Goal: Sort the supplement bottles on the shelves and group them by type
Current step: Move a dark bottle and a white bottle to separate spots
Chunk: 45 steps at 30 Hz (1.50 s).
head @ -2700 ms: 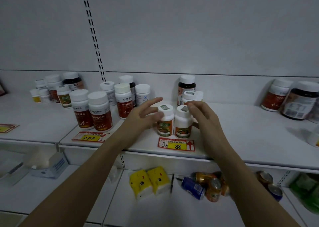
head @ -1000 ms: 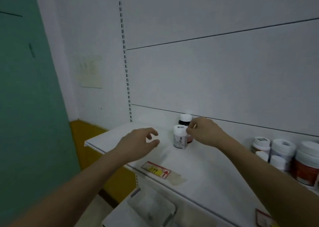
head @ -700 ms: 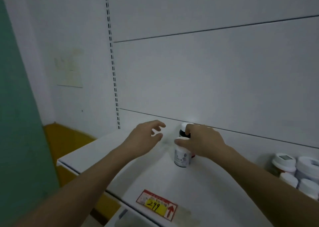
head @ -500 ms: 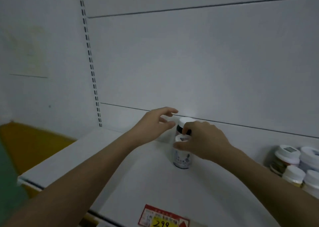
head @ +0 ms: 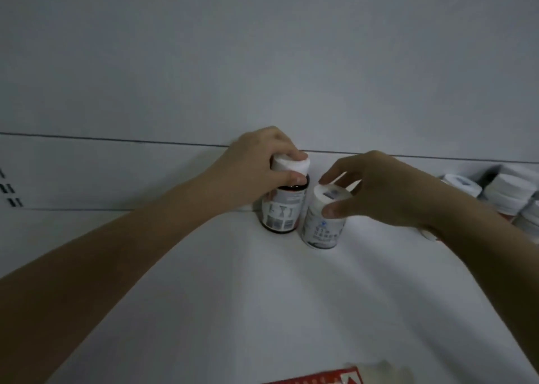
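1. a person's left hand (head: 256, 161) closes over the white cap of a dark brown supplement bottle (head: 281, 208), thumb pressed on the cap's front edge and fingers curled over its top and back.
2. the dark bottle stands upright on the white shelf (head: 262, 310), close to the back panel (head: 262, 62); its white label faces the camera with a barcode and small print too blurred to read.
3. the right hand (head: 385, 191) grips a white supplement bottle (head: 322, 223) at its cap, thumb on the near side and fingers spread over the far side; the index finger is lifted clear of the lid.
4. the white bottle stands just beside the dark one, on its right and slightly nearer the camera; whether the two touch cannot be told. it appears to lean a little to the right. a small printed sticker sits on its lid, and blue lettering, unreadable, marks its body.
5. more white-capped bottles (head: 507, 197) cluster at the far right of the shelf, partly hidden behind the right forearm.
6. a red price tag (head: 320, 379) shows at the shelf's front edge, cut off by the bottom of the frame.
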Tool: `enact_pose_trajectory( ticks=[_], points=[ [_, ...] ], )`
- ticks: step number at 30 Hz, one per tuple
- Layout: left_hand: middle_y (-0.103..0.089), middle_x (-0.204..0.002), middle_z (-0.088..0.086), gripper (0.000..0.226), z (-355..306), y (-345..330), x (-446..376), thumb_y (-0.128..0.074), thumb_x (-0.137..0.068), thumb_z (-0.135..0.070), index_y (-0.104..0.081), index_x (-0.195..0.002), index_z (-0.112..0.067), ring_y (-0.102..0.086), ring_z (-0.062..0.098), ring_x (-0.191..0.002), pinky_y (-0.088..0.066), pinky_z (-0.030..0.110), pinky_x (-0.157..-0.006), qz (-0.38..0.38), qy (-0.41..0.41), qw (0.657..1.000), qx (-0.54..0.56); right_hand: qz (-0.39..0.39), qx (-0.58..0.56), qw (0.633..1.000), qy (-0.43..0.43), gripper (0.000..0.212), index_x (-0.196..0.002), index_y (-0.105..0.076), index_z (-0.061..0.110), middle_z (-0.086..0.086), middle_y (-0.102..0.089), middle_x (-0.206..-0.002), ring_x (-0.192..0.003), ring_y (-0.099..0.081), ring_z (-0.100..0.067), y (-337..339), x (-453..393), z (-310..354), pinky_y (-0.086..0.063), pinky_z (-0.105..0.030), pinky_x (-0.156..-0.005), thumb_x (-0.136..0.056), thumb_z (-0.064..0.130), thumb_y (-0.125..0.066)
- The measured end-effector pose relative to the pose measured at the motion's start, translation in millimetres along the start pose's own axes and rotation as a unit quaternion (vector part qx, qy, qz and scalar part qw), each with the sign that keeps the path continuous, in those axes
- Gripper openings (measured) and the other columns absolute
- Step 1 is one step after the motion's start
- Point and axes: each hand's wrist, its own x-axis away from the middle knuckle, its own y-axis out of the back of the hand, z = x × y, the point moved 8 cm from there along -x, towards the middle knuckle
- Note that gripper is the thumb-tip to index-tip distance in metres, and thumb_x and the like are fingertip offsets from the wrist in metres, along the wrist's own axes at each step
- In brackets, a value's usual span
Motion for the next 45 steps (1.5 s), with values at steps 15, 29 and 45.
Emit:
enact_pose_trajectory(
  ticks=[15, 29, 45],
  points=[
    [-0.063, -0.121, 0.0, 0.037, -34.9, 13.9, 19.5, -0.075, -0.08, -0.037, -0.069, -0.114, -0.025, -0.059, 0.019, -0.106, -0.042, 0.024, -0.077, -0.013, 0.144, 0.984, -0.101, -0.042, -0.012, 0.999, 0.015, 0.043, -0.115, -0.067, 0.021, -0.004, -0.06, -0.117, -0.094, -0.058, -0.017, 3.4, 17.5, 14.4, -0.046, -0.026, -0.072, -0.076, 0.033, -0.08],
    [-0.065, -0.096, 0.013, 0.033, -182.5, 89.6, 128.1, -0.061, -0.09, -0.042, -0.054, -0.094, -0.01, -0.069, 0.031, -0.078, -0.052, 0.028, -0.044, -0.09, 0.306, 0.946, -0.066, 0.053, -0.208, 0.964, 0.158, 0.029, -0.12, -0.066, 0.026, 0.004, -0.068, -0.112, -0.095, -0.066, -0.011, 33.7, 183.0, 43.4, -0.059, -0.032, -0.077, -0.092, 0.03, -0.064],
    [-0.064, -0.113, 0.014, 0.038, -207.4, 90.8, 143.2, -0.078, -0.078, -0.001, -0.064, -0.113, -0.004, -0.067, 0.022, -0.095, -0.059, 0.022, -0.067, 0.031, 0.321, 0.94, 0.111, 0.007, -0.273, 0.948, 0.166, 0.021, -0.113, -0.07, 0.023, -0.001, -0.07, -0.101, -0.087, -0.068, -0.013, 48.4, 209.7, 57.8, -0.057, -0.024, -0.065, -0.096, 0.03, -0.059]
  ],
)
